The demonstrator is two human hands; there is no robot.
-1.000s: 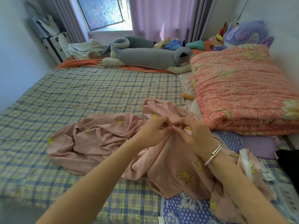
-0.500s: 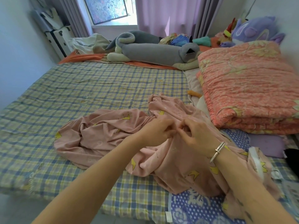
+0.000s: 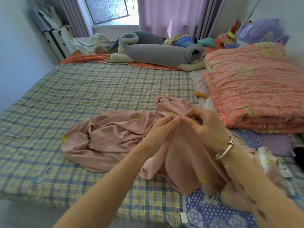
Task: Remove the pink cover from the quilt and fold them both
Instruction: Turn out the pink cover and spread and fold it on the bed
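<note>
Pink cover [image 3: 115,137]: bunched up on bed [image 3: 82,89]
Left hand [image 3: 160,129]: grip pinched the cover
Right hand [image 3: 205,124]: grip pinched it too

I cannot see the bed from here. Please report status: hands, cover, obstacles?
Left hand, right hand both pinch pink cover. Cover crumpled on checked sheet, quilt folded at right. Nothing blocking.

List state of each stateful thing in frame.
pink cover: off the quilt, unfolded, crumpled on the bed, one edge lifted.
quilt: bare, folded, stacked on the bed's right side.
left hand: pinches the cover's edge.
right hand: pinches the same edge, fingertips meeting the left's.
window pane: swung ajar.
</note>
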